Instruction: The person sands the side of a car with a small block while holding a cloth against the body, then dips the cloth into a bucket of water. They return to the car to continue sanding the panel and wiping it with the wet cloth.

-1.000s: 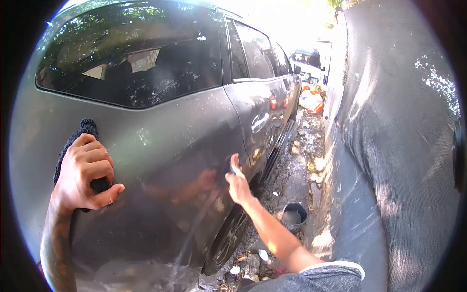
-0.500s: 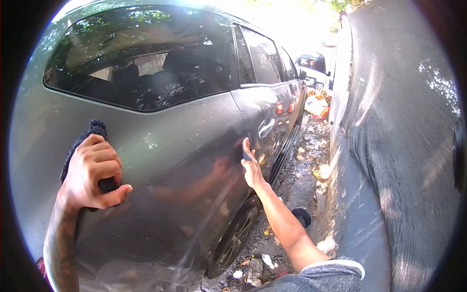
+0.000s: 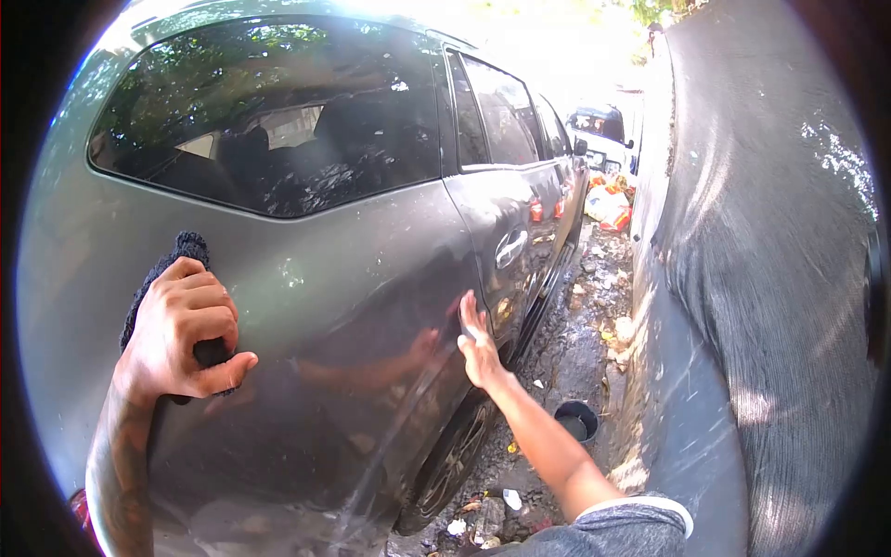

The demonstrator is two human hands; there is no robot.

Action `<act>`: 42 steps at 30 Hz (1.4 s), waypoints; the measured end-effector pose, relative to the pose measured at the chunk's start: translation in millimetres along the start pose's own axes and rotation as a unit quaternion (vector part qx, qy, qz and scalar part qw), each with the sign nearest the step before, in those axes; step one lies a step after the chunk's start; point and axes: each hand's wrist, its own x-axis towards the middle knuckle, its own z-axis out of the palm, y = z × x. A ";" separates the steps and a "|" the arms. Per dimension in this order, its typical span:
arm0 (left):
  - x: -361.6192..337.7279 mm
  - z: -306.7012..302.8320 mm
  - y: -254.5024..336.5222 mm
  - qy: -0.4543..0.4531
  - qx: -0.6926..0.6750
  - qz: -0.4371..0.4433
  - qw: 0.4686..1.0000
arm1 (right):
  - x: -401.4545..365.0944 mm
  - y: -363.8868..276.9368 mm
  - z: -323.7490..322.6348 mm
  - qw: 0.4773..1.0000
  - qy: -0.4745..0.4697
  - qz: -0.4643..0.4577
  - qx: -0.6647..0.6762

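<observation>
My left hand [image 3: 192, 325] is closed around a dark, fuzzy cloth [image 3: 191, 247], which it presses against the rear side panel of a dark grey car [image 3: 343, 251]. The cloth sticks out above the knuckles, and part of it shows dark below the fingers. My right hand [image 3: 478, 345] lies along the same panel, behind the rear door handle [image 3: 510, 248] and above the rear wheel [image 3: 450, 469]. Its fingers are stretched out. A small dark patch shows beside them, and I cannot make out what it is. Both hands reflect faintly in the paint.
A dark bucket [image 3: 577, 420] stands on the wet, littered ground right of the wheel. Dark netting [image 3: 789, 278] hangs along the right side, leaving a narrow strip beside the car. Red and white rubbish [image 3: 610, 203] and another vehicle [image 3: 599, 137] are farther ahead.
My right hand has slid down the panel, away from the door handle. The left hand with the cloth stays at about the same spot. The view has shifted slightly.
</observation>
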 end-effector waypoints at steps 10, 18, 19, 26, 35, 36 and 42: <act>1.2 0.2 3.3 0.000 -0.008 -0.001 1.000 | -1.5 -12.7 4.0 0.996 0.006 0.085 0.020; -0.4 0.5 3.1 -0.007 -0.008 0.004 1.000 | -7.8 3.7 8.7 0.991 -0.017 0.130 -0.017; 0.5 -0.1 3.6 -0.007 -0.010 0.003 1.000 | 7.5 4.9 1.9 0.986 0.005 0.166 0.003; 0.5 1.7 1.0 -0.001 -0.006 0.006 1.000 | 4.3 -24.2 18.0 0.983 0.027 0.176 0.043; 2.1 -2.1 3.8 -0.011 -0.010 0.006 1.000 | 30.2 28.2 28.4 0.959 0.061 0.260 0.092; -0.7 -0.2 5.7 -0.024 -0.019 0.005 1.000 | 27.3 19.6 19.0 0.948 0.032 0.287 0.134; -0.2 2.4 0.7 -0.002 -0.015 0.005 1.000 | 13.4 -23.3 13.6 0.968 -0.032 0.249 -0.017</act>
